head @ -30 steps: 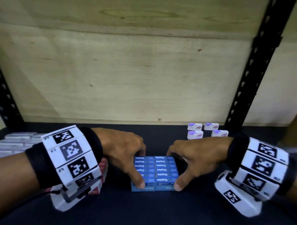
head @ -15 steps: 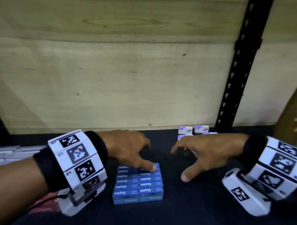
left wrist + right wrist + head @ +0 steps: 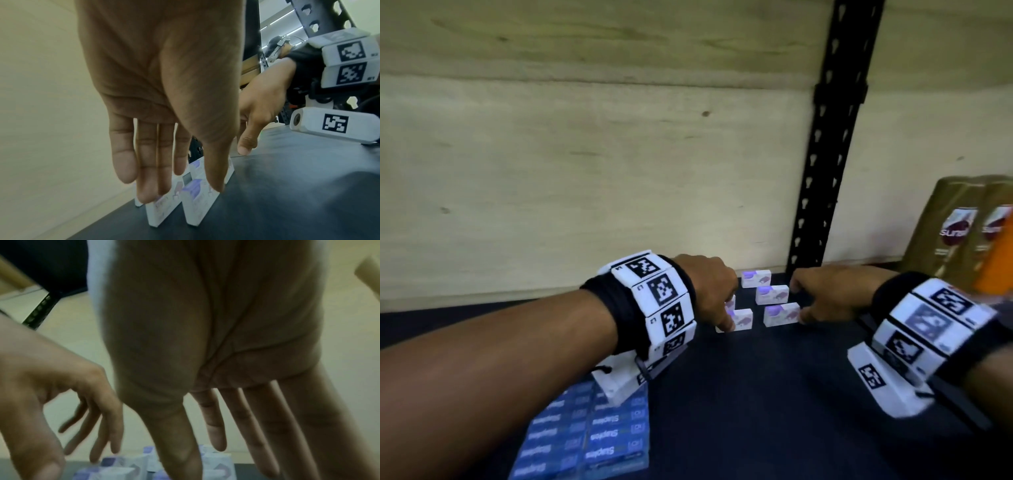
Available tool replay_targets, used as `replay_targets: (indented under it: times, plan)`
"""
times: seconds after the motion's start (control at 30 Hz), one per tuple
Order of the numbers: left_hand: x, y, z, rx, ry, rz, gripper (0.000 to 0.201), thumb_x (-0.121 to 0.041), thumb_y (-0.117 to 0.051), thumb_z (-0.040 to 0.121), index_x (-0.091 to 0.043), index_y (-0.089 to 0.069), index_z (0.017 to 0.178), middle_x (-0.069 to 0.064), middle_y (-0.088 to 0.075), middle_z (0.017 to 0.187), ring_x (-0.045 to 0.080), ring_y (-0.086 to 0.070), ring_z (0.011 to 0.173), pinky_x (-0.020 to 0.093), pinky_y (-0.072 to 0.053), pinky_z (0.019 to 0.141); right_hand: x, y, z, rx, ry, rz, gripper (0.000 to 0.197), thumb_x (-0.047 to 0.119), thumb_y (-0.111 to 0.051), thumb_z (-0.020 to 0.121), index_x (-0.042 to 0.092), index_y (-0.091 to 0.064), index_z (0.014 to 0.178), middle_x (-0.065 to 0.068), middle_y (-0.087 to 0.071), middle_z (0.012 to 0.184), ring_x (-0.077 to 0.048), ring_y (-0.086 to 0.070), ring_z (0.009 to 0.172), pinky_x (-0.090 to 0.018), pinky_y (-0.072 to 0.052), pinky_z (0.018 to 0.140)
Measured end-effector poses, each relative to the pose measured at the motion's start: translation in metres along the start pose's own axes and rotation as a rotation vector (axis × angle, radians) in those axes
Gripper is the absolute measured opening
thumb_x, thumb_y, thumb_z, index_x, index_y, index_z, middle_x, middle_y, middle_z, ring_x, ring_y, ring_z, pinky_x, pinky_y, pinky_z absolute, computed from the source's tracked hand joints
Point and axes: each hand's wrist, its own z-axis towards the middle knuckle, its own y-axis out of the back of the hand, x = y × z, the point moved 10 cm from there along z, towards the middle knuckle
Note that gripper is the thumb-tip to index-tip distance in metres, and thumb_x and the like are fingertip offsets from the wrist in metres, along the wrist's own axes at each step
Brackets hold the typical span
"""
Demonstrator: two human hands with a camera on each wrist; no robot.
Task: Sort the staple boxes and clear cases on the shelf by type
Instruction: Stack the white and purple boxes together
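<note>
Several small white staple boxes with purple print (image 3: 772, 294) stand in a cluster at the back of the dark shelf (image 3: 774, 394), beside the black post. My left hand (image 3: 724, 315) reaches down on the cluster's left side, fingers straight, thumb tip on the front-left box (image 3: 197, 201) and fingertips on the box behind (image 3: 162, 209). My right hand (image 3: 799, 303) comes in from the right with straight, spread fingers, its thumb beside the front-right box (image 3: 781, 313). A block of blue staple boxes (image 3: 592, 435) lies under my left forearm, near the front.
A black perforated shelf post (image 3: 825, 171) rises just behind the white boxes, against the plywood back wall (image 3: 585, 171). Golden-brown packs (image 3: 962, 233) and an orange item (image 3: 993, 270) stand on the far right.
Both hands let go of the blue staple block and moved back and to the right, onto the white boxes. The view swung right, so the blue block now sits lower left.
</note>
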Motion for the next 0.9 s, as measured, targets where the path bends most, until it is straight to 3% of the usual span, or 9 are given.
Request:
replay_targets:
  times: [0.1, 0.17, 0.23, 0.3, 0.43, 0.57, 0.63, 0.73, 0.9]
  plan:
    - [-0.004, -0.005, 0.009, 0.036, 0.009, 0.02, 0.053, -0.052, -0.065, 0.086, -0.018, -0.059, 0.126, 0.005, -0.06, 0.121, 0.026, -0.061, 0.105, 0.034, -0.049, 0.079, 0.005, -0.002, 0.005, 0.026, 0.014, 0.011, 0.047, 0.036, -0.062, 0.094, 0.017, -0.05, 0.135, -0.003, -0.059, 0.129, -0.021, -0.058, 0.111, -0.029, -0.046, 0.088]
    - [-0.007, -0.008, 0.014, 0.05, 0.005, 0.021, 0.048, -0.048, -0.065, 0.088, -0.016, -0.061, 0.124, 0.006, -0.061, 0.12, 0.026, -0.062, 0.103, 0.033, -0.049, 0.078, 0.007, -0.005, 0.006, 0.047, 0.033, 0.003, 0.04, 0.031, -0.058, 0.097, 0.014, -0.052, 0.132, 0.002, -0.062, 0.111, -0.013, -0.06, 0.088, -0.022, -0.046, 0.07]
    - [-0.011, -0.01, 0.017, 0.057, -0.005, 0.034, 0.042, -0.042, -0.065, 0.09, -0.014, -0.063, 0.121, 0.007, -0.062, 0.118, 0.026, -0.062, 0.1, 0.031, -0.048, 0.073, 0.007, -0.009, 0.008, 0.064, 0.043, 0.001, 0.034, 0.026, -0.054, 0.099, 0.013, -0.055, 0.13, 0.006, -0.058, 0.088, -0.004, -0.047, 0.063, -0.016, -0.036, 0.052]
    - [-0.014, -0.011, 0.018, 0.067, -0.014, 0.056, 0.037, -0.037, -0.063, 0.093, -0.011, -0.063, 0.12, 0.008, -0.06, 0.118, 0.026, -0.061, 0.097, 0.03, -0.043, 0.068, 0.008, -0.011, 0.011, 0.063, 0.054, -0.005, 0.031, 0.023, -0.054, 0.099, 0.013, -0.058, 0.128, 0.003, -0.06, 0.093, -0.004, -0.043, 0.059, -0.016, -0.034, 0.049]
    - [-0.018, -0.01, 0.016, 0.08, -0.019, 0.061, 0.029, -0.032, -0.06, 0.095, -0.008, -0.064, 0.111, 0.008, -0.059, 0.108, 0.021, -0.052, 0.081, 0.028, -0.038, 0.059, 0.012, -0.013, 0.014, 0.059, 0.073, -0.035, 0.026, 0.022, -0.055, 0.099, 0.014, -0.059, 0.123, 0.0, -0.062, 0.103, -0.009, -0.05, 0.065, -0.022, -0.037, 0.055]
    - [-0.02, -0.017, 0.004, 0.142, -0.036, 0.025, 0.031, -0.033, -0.059, 0.095, -0.008, -0.064, 0.113, 0.005, -0.06, 0.102, 0.018, -0.051, 0.08, 0.026, -0.038, 0.058, 0.013, -0.013, 0.013, 0.032, 0.084, -0.037, 0.025, 0.026, -0.056, 0.098, 0.015, -0.061, 0.119, -0.003, -0.065, 0.118, -0.02, -0.059, 0.097, -0.026, -0.04, 0.076]
    - [-0.022, -0.02, -0.006, 0.162, -0.04, 0.006, 0.032, -0.034, -0.059, 0.095, -0.008, -0.064, 0.114, 0.004, -0.062, 0.103, 0.017, -0.051, 0.081, 0.027, -0.039, 0.061, 0.013, -0.014, 0.01, 0.025, 0.09, -0.017, 0.024, 0.028, -0.056, 0.097, 0.014, -0.063, 0.116, -0.004, -0.066, 0.115, -0.021, -0.06, 0.099, -0.029, -0.043, 0.076]
    - [-0.026, -0.025, -0.025, 0.19, -0.046, -0.019, 0.031, -0.036, -0.058, 0.094, -0.011, -0.066, 0.109, 0.003, -0.066, 0.104, 0.017, -0.053, 0.079, 0.025, -0.038, 0.055, 0.017, -0.021, -0.002, 0.033, 0.116, 0.009, 0.023, 0.03, -0.055, 0.097, 0.014, -0.064, 0.11, -0.002, -0.067, 0.108, -0.021, -0.062, 0.098, -0.032, -0.046, 0.079]
    - [-0.037, -0.037, -0.056, 0.23, -0.081, -0.082, 0.028, -0.041, -0.062, 0.089, -0.016, -0.068, 0.101, -0.001, -0.068, 0.097, 0.016, -0.059, 0.077, 0.024, -0.041, 0.056, 0.024, -0.035, -0.028, 0.031, 0.172, 0.068, 0.005, 0.036, -0.05, 0.098, 0.033, -0.052, 0.101, 0.01, -0.057, 0.095, -0.013, -0.056, 0.088, -0.029, -0.044, 0.078]
